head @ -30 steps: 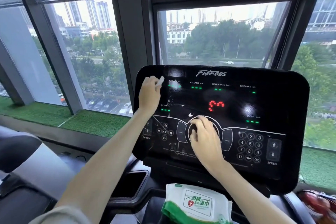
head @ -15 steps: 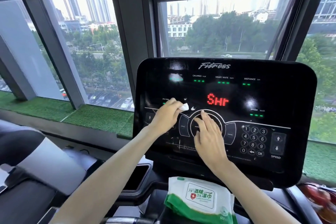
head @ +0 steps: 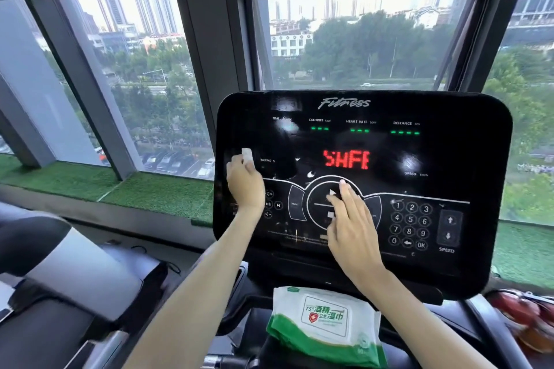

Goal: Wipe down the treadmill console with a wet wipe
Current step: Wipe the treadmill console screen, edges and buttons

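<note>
The black treadmill console (head: 467, 159) stands in front of me, with red letters lit at its middle and a number keypad at the right. My left hand (head: 244, 181) holds a small folded white wet wipe (head: 247, 156) against the console's left side, beside the incline label. My right hand (head: 352, 225) rests flat on the round centre dial with its fingers straight. Wet streaks show on the glossy panel.
A white and green wet wipe pack (head: 325, 323) lies on the ledge below the console. Large windows (head: 144, 78) with green turf sills stand behind. A second machine (head: 60, 293) sits at the left. Red objects (head: 524, 320) lie at the lower right.
My left hand swept the wipe from the upper left down to the dial, then back out to the console's left side. The red display changed. My right hand stayed on the dial.
</note>
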{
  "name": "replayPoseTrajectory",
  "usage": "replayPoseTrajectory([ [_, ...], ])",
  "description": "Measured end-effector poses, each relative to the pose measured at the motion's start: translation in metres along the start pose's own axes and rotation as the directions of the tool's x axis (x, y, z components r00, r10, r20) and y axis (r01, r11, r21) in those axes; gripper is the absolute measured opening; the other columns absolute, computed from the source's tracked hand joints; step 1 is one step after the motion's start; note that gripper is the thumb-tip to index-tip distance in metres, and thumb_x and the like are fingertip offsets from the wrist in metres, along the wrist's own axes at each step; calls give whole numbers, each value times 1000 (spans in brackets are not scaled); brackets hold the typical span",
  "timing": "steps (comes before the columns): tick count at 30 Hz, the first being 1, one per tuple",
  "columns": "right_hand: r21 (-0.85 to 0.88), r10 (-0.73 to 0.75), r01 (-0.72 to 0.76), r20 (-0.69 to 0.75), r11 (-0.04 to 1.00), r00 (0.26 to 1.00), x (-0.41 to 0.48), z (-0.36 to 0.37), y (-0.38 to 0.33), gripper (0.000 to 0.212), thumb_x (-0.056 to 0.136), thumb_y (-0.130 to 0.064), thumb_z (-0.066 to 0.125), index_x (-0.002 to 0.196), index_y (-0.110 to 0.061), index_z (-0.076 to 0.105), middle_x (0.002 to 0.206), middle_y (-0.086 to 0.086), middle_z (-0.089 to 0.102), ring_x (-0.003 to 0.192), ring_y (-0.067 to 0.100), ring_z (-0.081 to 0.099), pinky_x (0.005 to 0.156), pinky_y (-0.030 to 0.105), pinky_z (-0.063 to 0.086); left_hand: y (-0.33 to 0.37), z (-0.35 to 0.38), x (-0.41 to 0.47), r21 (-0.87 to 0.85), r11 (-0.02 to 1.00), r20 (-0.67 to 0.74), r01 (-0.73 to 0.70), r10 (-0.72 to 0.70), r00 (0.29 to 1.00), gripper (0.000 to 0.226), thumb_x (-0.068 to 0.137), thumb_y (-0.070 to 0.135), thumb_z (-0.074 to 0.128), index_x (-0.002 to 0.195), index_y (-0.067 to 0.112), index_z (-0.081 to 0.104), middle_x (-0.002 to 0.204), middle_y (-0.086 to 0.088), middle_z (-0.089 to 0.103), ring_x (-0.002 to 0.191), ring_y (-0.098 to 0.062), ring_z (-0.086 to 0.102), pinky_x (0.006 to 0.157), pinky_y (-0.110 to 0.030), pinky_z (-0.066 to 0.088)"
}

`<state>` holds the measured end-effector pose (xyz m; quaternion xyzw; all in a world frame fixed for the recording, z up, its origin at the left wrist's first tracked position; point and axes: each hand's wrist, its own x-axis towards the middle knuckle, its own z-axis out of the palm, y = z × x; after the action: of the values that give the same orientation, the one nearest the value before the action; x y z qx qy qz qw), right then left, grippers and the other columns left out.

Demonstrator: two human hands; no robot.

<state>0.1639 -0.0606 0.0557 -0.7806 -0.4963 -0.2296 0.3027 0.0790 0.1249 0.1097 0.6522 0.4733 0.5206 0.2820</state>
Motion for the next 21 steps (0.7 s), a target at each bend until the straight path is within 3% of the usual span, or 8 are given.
replayPoseTrajectory([
  [4, -4, 13, -13, -4, 1000, 1000, -8, -3, 10, 52, 74, 8, 58, 125, -3, 54, 147, 19, 36, 137, 29, 32, 108, 44, 34, 22, 20, -28, -13, 997, 38, -74, 75, 996, 15, 95, 5, 42, 97, -1, 56, 98, -12, 55, 78, -18, 48, 68, -25, 36],
  [11, -7, 49, -50, -55, 999, 997, -23, -17, 30, 55, 72, 9, 55, 125, -3, 52, 149, 20, 32, 139, 28, 26, 111, 42, 28, 64, 53, -82, -41, 995, 72, -86, 88, 993, 17, 97, 8, 43, 106, 2, 56, 99, -6, 52, 77, -11, 44, 68, -16, 30],
  [15, 18, 84, -83, -79, 996, 993, -28, -25, 40, 56, 72, 10, 54, 126, -4, 51, 149, 20, 33, 140, 28, 26, 114, 39, 24, 85, 65, -98, -54, 996, 111, -77, 82, 990, 18, 96, 7, 45, 108, 0, 56, 103, -11, 55, 87, -21, 55, 71, -23, 39],
  [17, 35, 101, -98, -94, 995, 990, -30, -27, 42, 55, 72, 11, 54, 125, -3, 52, 148, 20, 34, 139, 28, 28, 113, 40, 26, 96, 66, -101, -42, 994, 185, -98, 104, 977, 18, 95, 7, 46, 105, -1, 57, 103, -12, 57, 90, -24, 56, 70, -23, 35],
  [19, 78, 123, -114, -122, 990, 985, -29, -29, 42, 52, 74, 11, 54, 124, -3, 52, 146, 19, 37, 137, 29, 31, 112, 40, 28, 106, 65, -103, -159, 983, 404, -87, 146, 903, 16, 92, 5, 49, 100, -2, 62, 96, -10, 60, 89, -25, 56, 70, -23, 36],
  [21, 144, 162, -137, -180, 980, 970, -25, -34, 41, 46, 77, 9, 53, 121, -3, 53, 140, 17, 45, 130, 28, 38, 109, 39, 32, 117, 53, -100, -353, 918, 679, 181, 119, 725, 14, 88, 1, 54, 99, 0, 64, 89, -6, 61, 87, -22, 58, 69, -29, 46],
])
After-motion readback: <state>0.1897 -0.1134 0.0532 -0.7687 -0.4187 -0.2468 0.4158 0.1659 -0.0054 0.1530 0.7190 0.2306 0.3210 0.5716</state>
